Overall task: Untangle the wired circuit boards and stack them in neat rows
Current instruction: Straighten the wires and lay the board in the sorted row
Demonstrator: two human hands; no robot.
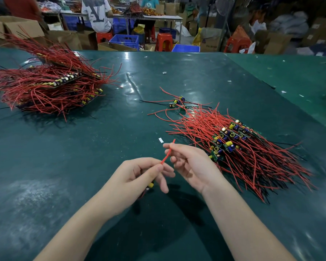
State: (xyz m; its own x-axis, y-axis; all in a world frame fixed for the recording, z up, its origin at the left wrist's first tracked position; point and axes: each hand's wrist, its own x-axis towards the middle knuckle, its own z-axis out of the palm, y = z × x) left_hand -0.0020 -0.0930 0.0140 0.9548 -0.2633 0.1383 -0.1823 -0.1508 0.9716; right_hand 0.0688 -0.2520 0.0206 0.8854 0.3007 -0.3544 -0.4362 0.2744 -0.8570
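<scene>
Head view, items as I log them:

- Left hand (139, 176): fingers curled around one wired circuit board (150, 185), mostly hidden under the palm; only a yellow component shows beneath the fingers.
- Red wire (167, 152): rises from the left hand's grip toward the right.
- Right hand (188, 162): fingertips pinch that wire along its upper length.
- Right pile (239, 147): boards with red and black leads fanned out, lying on the green table (83, 147) just beside the right hand.
- Left pile (51, 85): larger heap, boards in rough rows, well apart at far left.
- Loose boards (178, 102): a few, beyond the right pile.

Step in hand, I judge: straightening one board's lead. Next: lay it aligned onto a row.
</scene>
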